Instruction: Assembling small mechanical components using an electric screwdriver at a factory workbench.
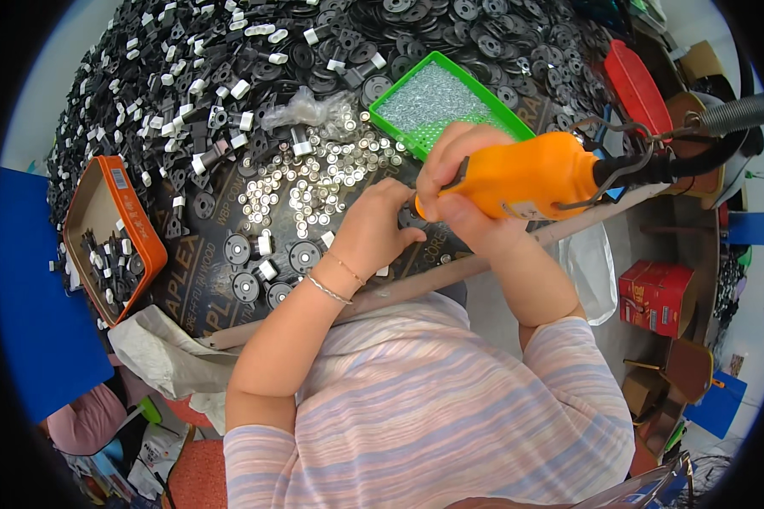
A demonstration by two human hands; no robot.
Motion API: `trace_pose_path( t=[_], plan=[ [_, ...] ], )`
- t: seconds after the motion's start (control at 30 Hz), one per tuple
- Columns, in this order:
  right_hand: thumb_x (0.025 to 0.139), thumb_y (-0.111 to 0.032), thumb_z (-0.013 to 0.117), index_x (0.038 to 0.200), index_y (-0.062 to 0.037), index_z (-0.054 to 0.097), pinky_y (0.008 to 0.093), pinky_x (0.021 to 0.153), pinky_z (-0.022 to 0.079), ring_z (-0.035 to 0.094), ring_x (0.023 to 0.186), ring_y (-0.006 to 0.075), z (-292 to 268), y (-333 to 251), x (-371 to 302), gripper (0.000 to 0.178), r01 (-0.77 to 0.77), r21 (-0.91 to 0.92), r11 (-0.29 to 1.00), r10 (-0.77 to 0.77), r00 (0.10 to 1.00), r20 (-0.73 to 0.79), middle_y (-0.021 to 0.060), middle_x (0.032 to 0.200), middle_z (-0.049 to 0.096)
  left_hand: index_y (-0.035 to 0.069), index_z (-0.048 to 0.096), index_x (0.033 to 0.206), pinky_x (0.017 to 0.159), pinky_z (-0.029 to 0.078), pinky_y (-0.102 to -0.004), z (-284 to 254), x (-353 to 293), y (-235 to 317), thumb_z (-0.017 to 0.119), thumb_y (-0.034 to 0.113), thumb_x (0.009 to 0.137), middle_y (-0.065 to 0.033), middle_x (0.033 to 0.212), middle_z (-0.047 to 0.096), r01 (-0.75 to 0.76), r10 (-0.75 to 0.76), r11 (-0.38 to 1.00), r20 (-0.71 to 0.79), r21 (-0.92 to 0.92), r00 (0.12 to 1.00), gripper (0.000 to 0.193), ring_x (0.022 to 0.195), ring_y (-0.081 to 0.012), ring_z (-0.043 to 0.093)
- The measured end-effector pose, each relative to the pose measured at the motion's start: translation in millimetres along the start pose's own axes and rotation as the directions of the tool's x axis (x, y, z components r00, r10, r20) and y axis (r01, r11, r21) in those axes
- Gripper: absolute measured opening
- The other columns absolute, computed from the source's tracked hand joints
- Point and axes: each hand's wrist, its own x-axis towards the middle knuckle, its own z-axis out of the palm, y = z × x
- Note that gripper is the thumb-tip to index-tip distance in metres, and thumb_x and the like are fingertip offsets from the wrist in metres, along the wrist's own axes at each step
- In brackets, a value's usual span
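My right hand (471, 182) is wrapped around an orange electric screwdriver (526, 176), held nearly level with its nose toward my left hand. Close to that nose, my left hand (373, 225) has its thumb and forefinger curved around a black plastic part (411, 218), mostly hidden by the fingers. The driver's tip is hidden too. Beyond my hands, a green tray (435, 58) holds many small silver screws (433, 95). A spread of small shiny metal rollers (314, 182) lies left of it. Several black discs (245, 287), some beside white-ended pieces, sit near my left wrist.
Black parts with white ends (178, 93) and black discs (484, 42) heap up across the far table. An orange box (136, 216) holding similar parts stands at left. A coiled spring (730, 112) and cable hang by the driver. A pale rail (450, 276) edges the table.
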Motion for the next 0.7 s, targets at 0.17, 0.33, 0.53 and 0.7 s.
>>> trace_pose_path(
  t=[0.17, 0.33, 0.53, 0.7],
  plan=[
    [0.078, -0.011, 0.07, 0.091, -0.0016, 0.049, 0.0247, 0.056, 0.047, 0.055, 0.061, 0.0147, -1, -1, 4, 0.026, -0.008, -0.02, 1.0, 0.01, 0.995, 0.094, 0.0094, 0.082, 0.049, 0.001, 0.062, 0.091, 0.079, 0.045, -0.039, 0, 1, 0, 0.08, 0.008, 0.058, -0.0141, 0.091, 0.058, 0.018, -0.018, 1.0, 0.034, 0.007, 0.999, 0.039, 0.091, -0.0345, 0.055],
    [0.079, -0.021, 0.07, 0.093, 0.0003, 0.049, 0.0267, 0.053, 0.048, 0.056, 0.06, 0.0173, -9, -20, 16, 0.033, 0.05, 0.085, 0.995, -0.052, 0.998, 0.022, 0.0118, 0.084, 0.051, -0.002, 0.061, 0.092, 0.08, 0.046, -0.0384, -3, -1, 5, 0.081, 0.01, 0.057, -0.0152, 0.092, 0.058, 0.012, -0.012, 1.0, 0.001, 0.003, 1.0, 0.042, 0.092, -0.0346, 0.056],
    [0.081, -0.012, 0.06, 0.096, 0.0013, 0.047, 0.029, 0.059, 0.046, 0.054, 0.061, 0.0191, -50, -20, 13, 0.024, 0.123, 0.029, 0.992, -0.119, 0.985, -0.122, 0.0153, 0.09, 0.049, -0.002, 0.061, 0.097, 0.068, 0.049, -0.0348, -3, 0, 6, 0.083, 0.014, 0.057, -0.0129, 0.088, 0.059, 0.009, -0.009, 0.999, -0.011, 0.046, 1.0, 0.048, 0.075, -0.0294, 0.06],
    [0.079, -0.003, 0.06, 0.095, 0.0025, 0.048, 0.0276, 0.057, 0.047, 0.054, 0.061, 0.0182, -50, -14, 9, 0.02, 0.217, 0.068, 0.974, -0.198, 0.956, -0.218, 0.0146, 0.088, 0.05, -0.001, 0.061, 0.097, 0.068, 0.049, -0.0346, -2, -2, 6, 0.083, 0.013, 0.057, -0.0128, 0.088, 0.059, -0.006, 0.007, 0.998, -0.023, 0.057, 1.0, 0.048, 0.075, -0.0294, 0.06]
  ],
)
